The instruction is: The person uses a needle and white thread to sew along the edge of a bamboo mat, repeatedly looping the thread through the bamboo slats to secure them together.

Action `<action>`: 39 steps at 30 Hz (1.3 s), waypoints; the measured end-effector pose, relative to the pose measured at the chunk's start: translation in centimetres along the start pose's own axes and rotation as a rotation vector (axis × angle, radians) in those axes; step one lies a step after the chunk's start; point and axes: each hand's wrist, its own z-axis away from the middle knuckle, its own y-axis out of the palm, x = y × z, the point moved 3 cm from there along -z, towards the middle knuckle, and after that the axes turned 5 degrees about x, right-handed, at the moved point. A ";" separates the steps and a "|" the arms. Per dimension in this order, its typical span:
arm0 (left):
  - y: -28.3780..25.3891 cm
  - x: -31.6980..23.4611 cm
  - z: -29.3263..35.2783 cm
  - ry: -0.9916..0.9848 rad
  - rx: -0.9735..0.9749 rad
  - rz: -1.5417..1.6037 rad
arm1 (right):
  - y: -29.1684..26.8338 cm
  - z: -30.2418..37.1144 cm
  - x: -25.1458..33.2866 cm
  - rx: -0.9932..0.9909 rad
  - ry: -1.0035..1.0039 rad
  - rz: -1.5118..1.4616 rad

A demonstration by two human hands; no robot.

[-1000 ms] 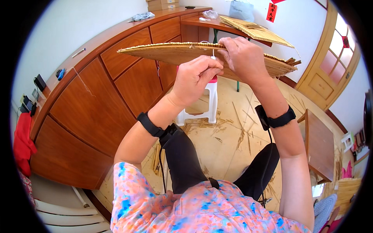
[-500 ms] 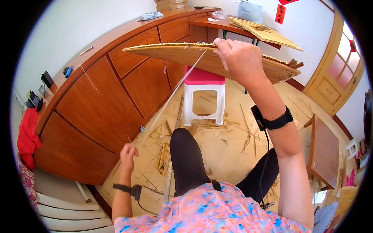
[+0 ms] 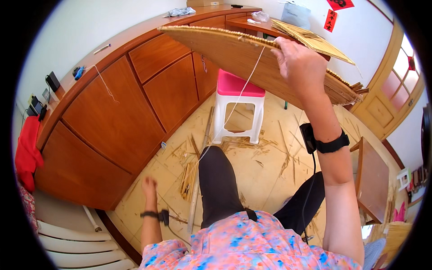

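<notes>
My right hand [image 3: 301, 63] grips the upper edge of a large flat panel of thin plant stalks [image 3: 234, 56], holding it tilted in the air. Its rim shows a row of cut stalk ends, and loose stalks stick out at the right corner. From near that edge a white thread [image 3: 243, 87] hangs slack down to my left knee, where I lose sight of its end. My left hand [image 3: 149, 183] is low on the left, away from the panel, with its fingers curled closed. What they hold is too small to make out.
Under the panel stands a white stool [image 3: 240, 114] with a pink seat. A stalk bundle [image 3: 190, 181] and scattered scraps lie on the floor beside my left leg. Wooden cabinets [image 3: 112, 99] line the left; another stalk panel [image 3: 315, 40] rests on the back counter. A low wooden table [image 3: 373, 180] is at right.
My right hand has raised the panel and moved it right. The thread has gone from taut to slack. My left hand is lower; the thin needle-like thing above it no longer shows.
</notes>
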 end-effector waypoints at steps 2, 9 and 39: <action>7.3 -16.3 0.3 0.303 0.195 0.203 | 0.0 -0.2 2.0 -0.019 -0.036 -0.040; 24.0 -37.1 9.0 0.646 0.670 0.549 | -1.1 1.2 6.3 -0.097 -0.108 -0.113; 21.8 -27.2 17.3 0.624 0.810 0.721 | -5.5 14.3 11.1 0.115 -0.071 -0.360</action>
